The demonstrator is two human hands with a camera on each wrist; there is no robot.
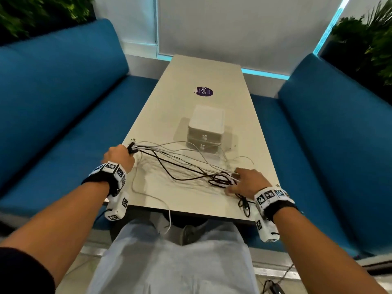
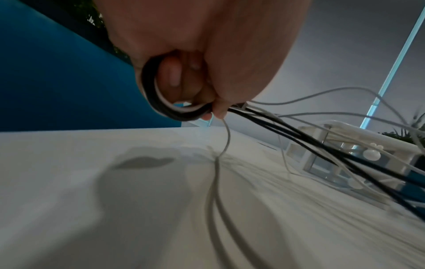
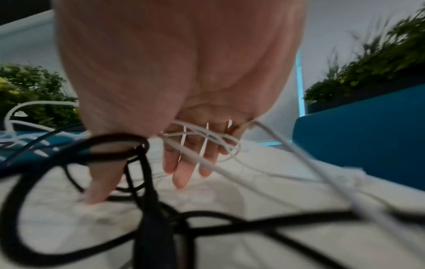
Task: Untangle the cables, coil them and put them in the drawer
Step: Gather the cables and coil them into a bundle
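Several thin black and white cables [image 1: 182,166] stretch across the near part of the table [image 1: 191,77]. My left hand [image 1: 118,154] is a fist at the table's left edge. It grips one end of the bundle [image 2: 161,107], which loops round my fingers. At the front right, my right hand [image 1: 248,180] lies with straight, spread fingers on a black and white tangle [image 1: 220,180]. White strands [image 3: 207,134] cross its fingers [image 3: 181,174] and a black loop [image 3: 115,143] circles the thumb. A small white two-drawer unit [image 1: 205,124] stands mid-table, both drawers closed.
Blue sofas run along the left [image 1: 53,102] and right [image 1: 339,134] sides of the table. A purple round sticker [image 1: 203,91] lies beyond the drawer unit. A white cable [image 1: 169,217] and a black one [image 1: 244,205] hang over the front edge above my lap.
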